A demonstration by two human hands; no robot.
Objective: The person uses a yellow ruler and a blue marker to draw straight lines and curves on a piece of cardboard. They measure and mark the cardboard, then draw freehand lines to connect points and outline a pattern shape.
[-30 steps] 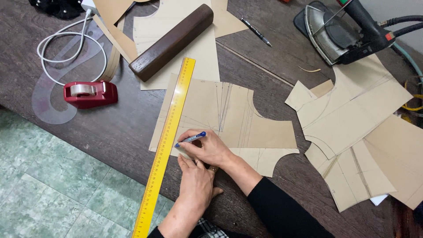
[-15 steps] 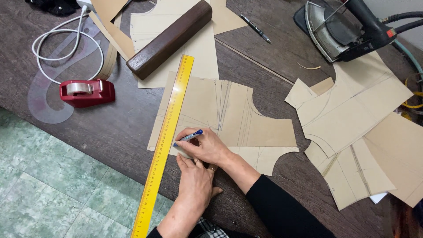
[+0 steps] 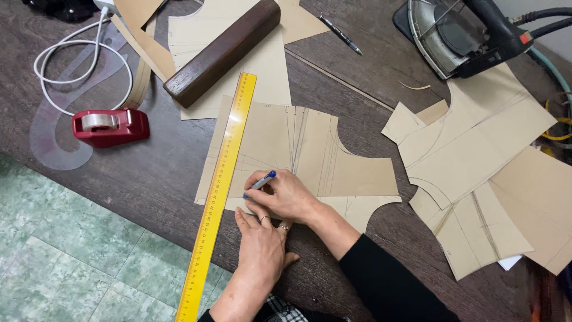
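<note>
My right hand (image 3: 287, 195) grips a blue pen (image 3: 260, 182), its tip on a tan paper pattern piece (image 3: 310, 152) beside a long yellow ruler (image 3: 218, 191). The ruler lies diagonally over the pattern's left edge. Just below, my left hand (image 3: 260, 247) rests flat with fingers spread on the pattern's lower edge, close to the ruler, with rings on two fingers. A black sleeve covers my right forearm.
A dark wooden block (image 3: 221, 52) lies on more paper pieces at the top. A red tape dispenser (image 3: 110, 126), a clear curve template (image 3: 56, 131) and a white cable (image 3: 80, 56) are at the left. An iron (image 3: 462, 36) and a black pen (image 3: 339, 34) are at the top right. Further pattern pieces (image 3: 476, 161) lie at the right.
The hands, pen and ruler keep their places on the pattern; only the camera view has shifted slightly.
</note>
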